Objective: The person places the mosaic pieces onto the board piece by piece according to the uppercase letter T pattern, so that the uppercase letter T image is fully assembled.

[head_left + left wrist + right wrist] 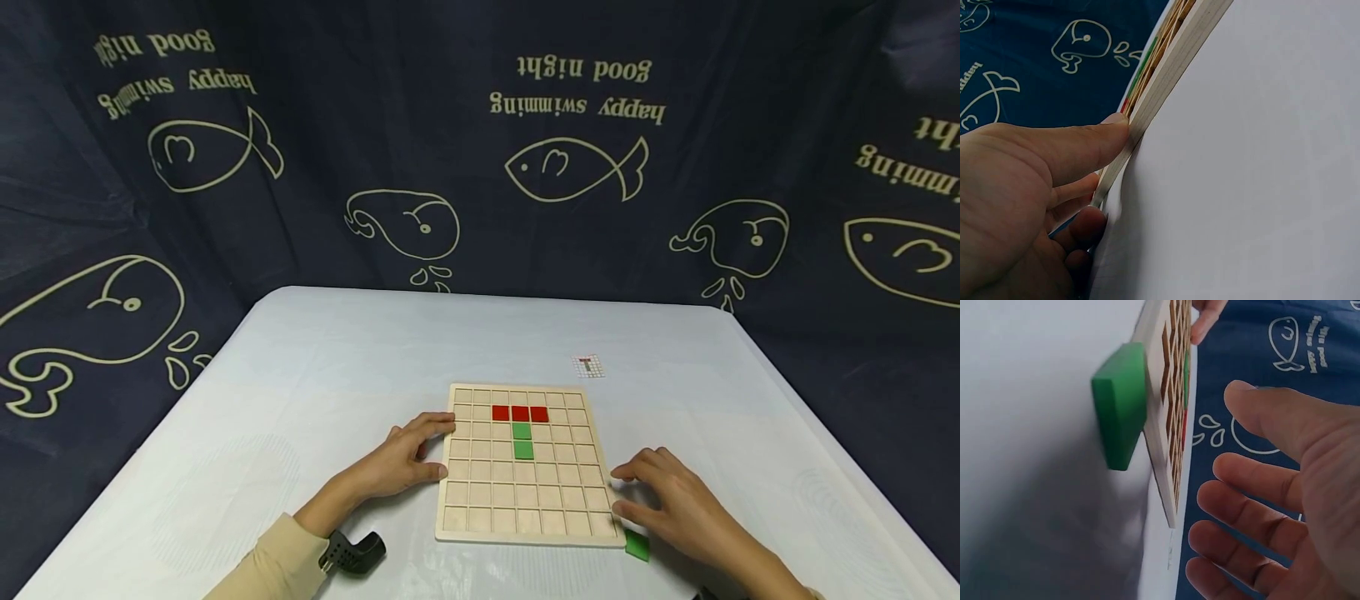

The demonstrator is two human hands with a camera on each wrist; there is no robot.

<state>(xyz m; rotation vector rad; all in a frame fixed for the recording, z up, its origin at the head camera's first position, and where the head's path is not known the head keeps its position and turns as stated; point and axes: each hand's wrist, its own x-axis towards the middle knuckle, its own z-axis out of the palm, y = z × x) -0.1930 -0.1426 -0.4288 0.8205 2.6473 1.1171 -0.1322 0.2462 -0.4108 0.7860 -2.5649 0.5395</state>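
A wooden grid board (525, 495) lies flat on the table. Three red tiles (520, 414) sit in a row near its far side, with two green tiles (522, 441) in a column below the middle one. My left hand (401, 458) rests at the board's left edge; in the left wrist view the thumb (1100, 140) touches the rim. Beside the right edge hovers my right hand (675, 504), fingers apart, holding nothing. A loose green tile (637, 545) lies by the board's near right corner, close below that hand; the right wrist view shows this green tile (1124, 406) against the rim.
A small card (588, 366) printed with a T-shaped pattern on a grid lies beyond the board's far right corner. The white table (360, 358) ends at a dark curtain (480, 108) with fish and whale drawings. A black wrist strap (352, 554) is on the left wrist.
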